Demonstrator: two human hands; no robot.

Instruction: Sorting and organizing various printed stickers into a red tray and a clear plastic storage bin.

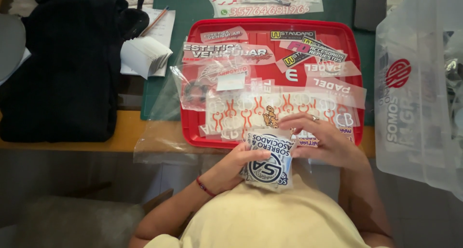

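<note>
left hand (236,163): fingers curled, thumb up | right hand (323,137): fingers bent, pinching | forearms converge

I held a small stack of round-edged white stickers (268,162) with dark blue circular lettering, sealed in clear film. It was tilted slightly, its top toward one o'clock, just below the red tray's (193,132) near edge, at six o'clock.

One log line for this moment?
left hand: holds sticker stack | right hand: on its top edge | red tray: sticker sheets

stickers (270,103) crowd tray (190,127), bag (415,108) right
</note>
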